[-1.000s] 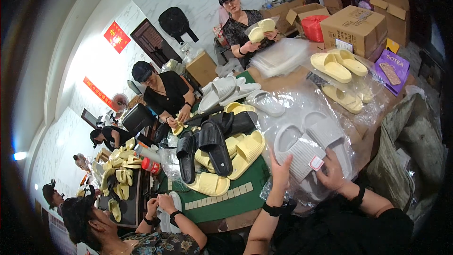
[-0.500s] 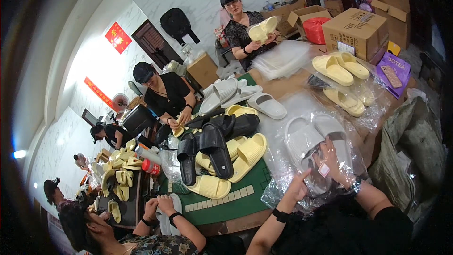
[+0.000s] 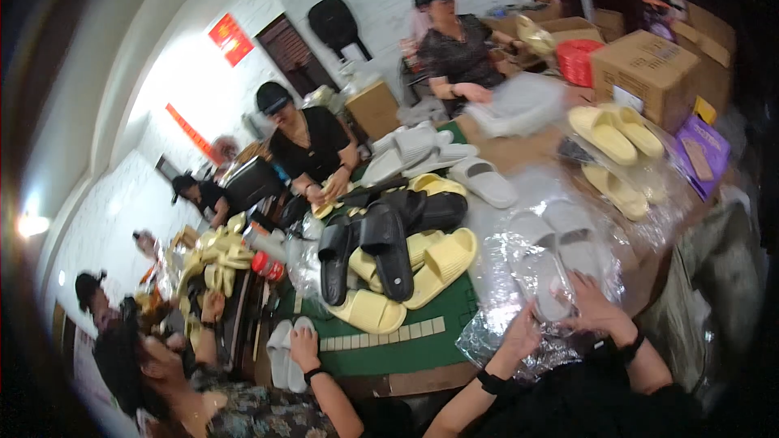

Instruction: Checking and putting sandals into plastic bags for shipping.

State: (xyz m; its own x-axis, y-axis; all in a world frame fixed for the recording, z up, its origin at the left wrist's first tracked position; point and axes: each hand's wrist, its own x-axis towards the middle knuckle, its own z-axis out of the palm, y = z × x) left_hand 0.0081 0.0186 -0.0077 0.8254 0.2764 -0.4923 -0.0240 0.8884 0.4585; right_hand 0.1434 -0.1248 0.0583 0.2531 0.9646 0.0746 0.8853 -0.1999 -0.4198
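Note:
A pair of light grey slippers (image 3: 545,258) lies inside a clear plastic bag (image 3: 507,280) at the table's near right. My left hand (image 3: 521,334) is at the bag's near end, beside the heel of one slipper, its fingers closed on the film. At the other slipper's heel, my right hand (image 3: 596,308) has its fingers bent over the bag and its thumb toward the left hand. Motion blur softens the fingertips. Left of the bag sits a pile with black slippers (image 3: 385,247) and yellow slippers (image 3: 442,268).
Bagged yellow slippers (image 3: 604,134) lie beyond my right hand, near a cardboard box (image 3: 645,77) and a purple bag (image 3: 699,154). More grey slippers (image 3: 398,154) top the pile's far end. A co-worker's hand (image 3: 304,346) rests on grey slippers at left; other people work around the table.
My right hand held a small white tag with a red edge, which no longer shows there; it has moved to the slipper's heel. My left hand no longer points. The view has shifted.

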